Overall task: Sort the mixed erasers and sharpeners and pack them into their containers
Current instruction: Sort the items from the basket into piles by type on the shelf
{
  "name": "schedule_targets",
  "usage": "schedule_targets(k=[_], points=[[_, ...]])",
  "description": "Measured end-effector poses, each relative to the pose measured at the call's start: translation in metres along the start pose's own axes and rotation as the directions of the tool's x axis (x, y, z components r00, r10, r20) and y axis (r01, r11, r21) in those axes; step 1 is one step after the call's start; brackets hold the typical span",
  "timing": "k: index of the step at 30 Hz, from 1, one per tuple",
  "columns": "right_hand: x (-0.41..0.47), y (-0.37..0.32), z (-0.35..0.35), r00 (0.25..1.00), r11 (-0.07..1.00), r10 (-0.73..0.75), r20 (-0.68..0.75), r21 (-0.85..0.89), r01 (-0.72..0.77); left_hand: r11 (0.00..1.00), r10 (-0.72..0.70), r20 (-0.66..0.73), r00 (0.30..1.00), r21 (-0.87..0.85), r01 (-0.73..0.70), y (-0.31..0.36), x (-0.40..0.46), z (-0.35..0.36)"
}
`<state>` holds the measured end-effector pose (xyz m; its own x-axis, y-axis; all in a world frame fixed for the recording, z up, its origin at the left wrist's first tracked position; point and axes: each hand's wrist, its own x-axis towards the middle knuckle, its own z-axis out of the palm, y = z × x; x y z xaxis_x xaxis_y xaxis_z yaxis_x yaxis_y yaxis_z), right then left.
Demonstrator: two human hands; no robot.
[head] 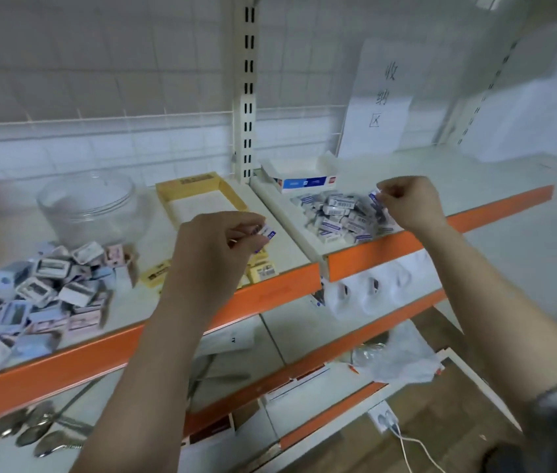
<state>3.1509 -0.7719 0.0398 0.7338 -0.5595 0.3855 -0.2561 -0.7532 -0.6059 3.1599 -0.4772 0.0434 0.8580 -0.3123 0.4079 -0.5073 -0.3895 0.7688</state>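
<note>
Orange shelf edge (270, 295), hands (222, 240) holding erasers (267, 231)

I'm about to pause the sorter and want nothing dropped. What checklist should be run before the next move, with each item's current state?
1. Left hand holds a wrapped eraser in its fingertips: ok.
2. Right hand pinches another eraser above the eraser pile: ok.
3. White and blue box open behind the pile: ok.
4. Yellow box open: ok.
5. Clear jar without lid: ok; contents cannot tell.
6. Sharpener pile free of erasers: cannot tell.
</note>
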Motion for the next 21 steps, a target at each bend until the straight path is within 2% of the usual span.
schedule_targets(k=[6, 9, 12, 16, 21], points=[[0.039, 0.027, 0.015, 0.986, 0.982, 0.147, 0.078, -0.134, -0.136, 0.996, 0.083, 0.076, 0.994, 0.035, -0.086, -0.004, 0.028, 0.031], [0.04, 0.035, 0.025, 0.992, 0.986, 0.103, 0.074, -0.141, -0.092, 0.991, 0.125, 0.123, 0.985, 0.034, -0.13, -0.009, 0.048, 0.045], [0.037, 0.03, 0.022, 1.0, 0.986, 0.027, 0.013, -0.166, -0.025, 0.994, 0.105, 0.183, 0.978, 0.003, -0.107, -0.007, 0.078, 0.062], [0.014, 0.018, 0.008, 0.997, 0.999, 0.01, -0.082, -0.052, -0.014, 0.999, 0.038, 0.255, 0.966, 0.008, -0.041, -0.005, 0.137, 0.094], [-0.039, 0.004, 0.005, 0.993, 0.975, 0.105, -0.057, 0.203, -0.092, 0.992, -0.076, 0.283, 0.956, 0.116, 0.044, -0.021, 0.177, 0.134]])
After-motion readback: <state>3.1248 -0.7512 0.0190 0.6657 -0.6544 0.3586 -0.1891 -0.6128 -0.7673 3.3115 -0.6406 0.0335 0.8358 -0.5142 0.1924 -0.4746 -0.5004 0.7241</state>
